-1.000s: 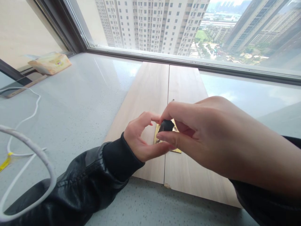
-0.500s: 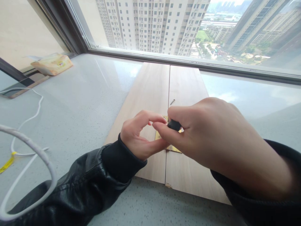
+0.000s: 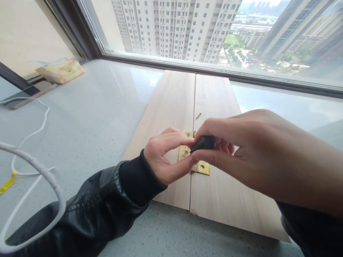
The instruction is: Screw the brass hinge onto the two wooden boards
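A black-handled screwdriver [image 3: 205, 142] is pinched between the thumb and fingers of my right hand [image 3: 249, 150]; its shaft is hidden. Close against the handle's front end, my left hand [image 3: 168, 153] has thumb and forefinger brought together, and what lies between them is out of sight. Below both hands a brass-coloured hinge [image 3: 184, 152] spans the seam between two pale wooden boards. Screw heads show in its left leaf, while a bare hole is visible in the right leaf. A loose screw [image 3: 198, 116] lies on the right board [image 3: 214, 94], just beyond my right hand.
The left board [image 3: 171, 96] and its neighbour lie on a speckled stone sill [image 3: 107, 107] in front of a window. A tissue pack [image 3: 63, 71] sits at the far left. White cable [image 3: 45, 117] loops along the left side, with a yellow tag [image 3: 8, 182].
My right hand has shifted right and loosened its curl, so more of the black handle shows. More of the hinge is uncovered, including the hole. My left hand has moved slightly right.
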Tool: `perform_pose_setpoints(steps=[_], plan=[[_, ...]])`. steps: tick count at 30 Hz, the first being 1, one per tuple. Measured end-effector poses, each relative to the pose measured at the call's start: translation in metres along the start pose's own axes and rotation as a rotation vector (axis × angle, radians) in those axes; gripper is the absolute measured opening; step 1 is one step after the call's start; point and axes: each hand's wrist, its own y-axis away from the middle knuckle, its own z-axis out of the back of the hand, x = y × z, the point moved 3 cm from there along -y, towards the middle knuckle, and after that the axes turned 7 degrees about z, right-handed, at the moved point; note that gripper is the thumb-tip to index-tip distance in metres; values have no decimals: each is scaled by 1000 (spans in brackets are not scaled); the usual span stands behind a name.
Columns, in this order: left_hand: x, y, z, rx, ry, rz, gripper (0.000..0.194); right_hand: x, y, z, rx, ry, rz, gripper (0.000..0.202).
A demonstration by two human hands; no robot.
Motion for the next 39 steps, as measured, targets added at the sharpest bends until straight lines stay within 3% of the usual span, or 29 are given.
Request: perform_pose_setpoints(steps=[7, 10, 15, 17, 23, 39], plan=[[1, 2, 0, -48, -28, 34, 14, -6, 1, 2, -3, 50, 1, 42], [6, 3, 3, -81, -6, 38, 12, -13, 3, 3, -10, -74, 3, 46], [24, -1, 26, -545, 68, 277, 8, -19, 10, -15, 12, -241, 100, 16], [29, -3, 30, -617, 115, 345, 9, -16, 10, -33, 90, -241, 152, 13], [33, -4, 29, -540, 143, 353, 14, -10, 3, -60, 109, -192, 236, 15], [33, -3, 31, -494, 137, 394, 12, -8, 3, -73, 155, -151, 271, 21]])
